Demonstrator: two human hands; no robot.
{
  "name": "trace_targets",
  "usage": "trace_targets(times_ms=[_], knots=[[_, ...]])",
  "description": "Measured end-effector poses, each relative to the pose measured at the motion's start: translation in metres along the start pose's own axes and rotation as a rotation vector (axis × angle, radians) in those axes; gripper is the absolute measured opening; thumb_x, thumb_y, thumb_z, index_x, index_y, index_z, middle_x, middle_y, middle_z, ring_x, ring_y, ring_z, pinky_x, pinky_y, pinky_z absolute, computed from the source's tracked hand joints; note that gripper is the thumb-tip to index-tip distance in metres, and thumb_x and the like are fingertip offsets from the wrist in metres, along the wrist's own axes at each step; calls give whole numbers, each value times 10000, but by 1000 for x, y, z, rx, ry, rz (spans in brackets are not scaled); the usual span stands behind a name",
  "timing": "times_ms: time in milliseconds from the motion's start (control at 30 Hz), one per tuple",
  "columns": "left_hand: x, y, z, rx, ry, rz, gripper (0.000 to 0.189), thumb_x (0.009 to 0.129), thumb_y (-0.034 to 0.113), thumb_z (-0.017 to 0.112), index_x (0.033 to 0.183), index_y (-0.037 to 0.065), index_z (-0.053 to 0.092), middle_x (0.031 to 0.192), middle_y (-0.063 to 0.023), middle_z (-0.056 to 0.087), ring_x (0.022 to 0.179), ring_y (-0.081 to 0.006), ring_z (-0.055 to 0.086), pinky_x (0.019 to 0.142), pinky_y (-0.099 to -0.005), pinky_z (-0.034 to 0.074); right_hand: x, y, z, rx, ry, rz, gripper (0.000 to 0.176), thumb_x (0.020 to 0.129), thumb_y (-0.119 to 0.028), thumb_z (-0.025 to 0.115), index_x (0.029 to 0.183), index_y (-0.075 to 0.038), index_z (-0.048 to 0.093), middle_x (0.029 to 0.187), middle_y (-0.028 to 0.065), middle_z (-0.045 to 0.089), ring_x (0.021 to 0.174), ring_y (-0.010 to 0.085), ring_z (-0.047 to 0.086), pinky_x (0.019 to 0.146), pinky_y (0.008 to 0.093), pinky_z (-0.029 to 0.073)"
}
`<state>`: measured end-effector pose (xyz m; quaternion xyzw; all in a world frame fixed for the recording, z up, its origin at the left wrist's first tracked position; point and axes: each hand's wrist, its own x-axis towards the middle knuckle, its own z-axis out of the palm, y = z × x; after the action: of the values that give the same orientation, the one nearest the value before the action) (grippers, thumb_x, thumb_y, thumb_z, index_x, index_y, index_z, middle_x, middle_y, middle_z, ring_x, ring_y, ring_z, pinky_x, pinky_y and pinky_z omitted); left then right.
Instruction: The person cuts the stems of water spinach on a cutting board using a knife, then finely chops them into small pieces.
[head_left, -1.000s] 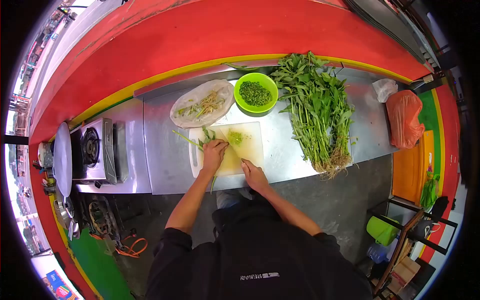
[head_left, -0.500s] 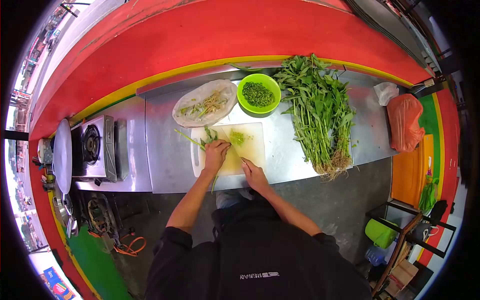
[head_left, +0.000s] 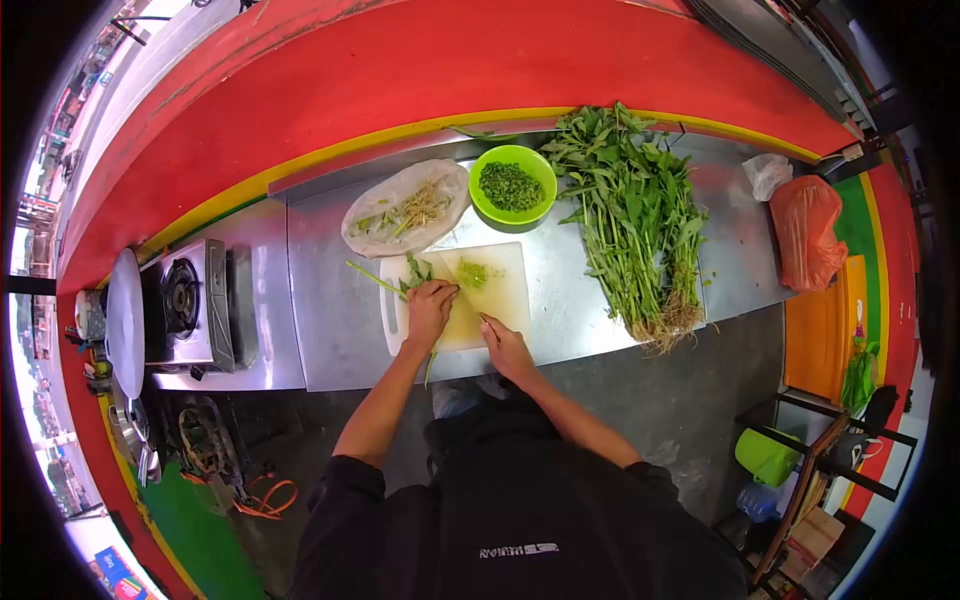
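On a white cutting board [head_left: 508, 320], my left hand [head_left: 431, 310] is closed over leafy green stems [head_left: 419, 270], whose ends stick out to the left and below. My right hand [head_left: 507, 348] grips a knife [head_left: 462, 288] by its handle. The blade lies close beside my left fingertips, pointing away from me. Just right of the blade is a small heap of chopped green pieces [head_left: 473, 274]. A lime-green bowl [head_left: 545, 207] beyond the board holds more chopped greens [head_left: 511, 187].
A plastic bag [head_left: 365, 235] with root and stem scraps lies behind the board. To the right is a large bundle of leafy stems [head_left: 640, 225] with roots. A gas stove [head_left: 205, 305] stands left; a red plastic bag [head_left: 806, 235] sits at the right end of the steel counter [head_left: 335, 340].
The view has shifted very slightly. Both hands, the knife and the stems stay in nearly the same places on the board.
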<state>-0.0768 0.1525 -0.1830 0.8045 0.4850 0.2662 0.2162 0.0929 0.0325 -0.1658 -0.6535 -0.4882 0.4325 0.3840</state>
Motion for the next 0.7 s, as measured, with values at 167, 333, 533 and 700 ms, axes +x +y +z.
trace_targets(times_ms=[167, 333, 533, 700], knots=[[0, -1, -1, -11, -4, 8, 113, 903, 139, 735, 995, 108, 792, 979, -17, 722, 923, -222, 661, 842, -388, 383, 8, 0, 2, -94, 2, -10, 377, 1054, -294, 544, 1318, -40, 630, 1048, 293, 704, 970, 487, 683, 837, 528, 552], [-1, -2, 1, 7, 6, 31, 115, 900, 138, 739, 998, 108, 791, 982, -19, 725, 924, -227, 661, 849, -385, 388, 16, -4, 8, -67, 9, -16, 380, 1061, -289, 538, 1322, -28, 630, 1068, 288, 706, 999, 452, 699, 854, 480, 555], [1, -6, 6, -16, 21, 5, 115, 894, 144, 746, 994, 109, 791, 991, -22, 731, 933, -230, 665, 858, -391, 391, 3, -2, 0, -74, -8, 20, 378, 1058, -257, 555, 1336, -10, 624, 1108, 291, 703, 1035, 434, 704, 873, 452, 554], [0, -8, 4, -26, 1, 21, 111, 892, 129, 744, 992, 110, 790, 996, -17, 723, 940, -233, 663, 860, -402, 392, 9, 5, 3, -90, 29, -48, 374, 1042, -305, 575, 1301, -44, 648, 1033, 287, 709, 946, 477, 692, 823, 513, 557]])
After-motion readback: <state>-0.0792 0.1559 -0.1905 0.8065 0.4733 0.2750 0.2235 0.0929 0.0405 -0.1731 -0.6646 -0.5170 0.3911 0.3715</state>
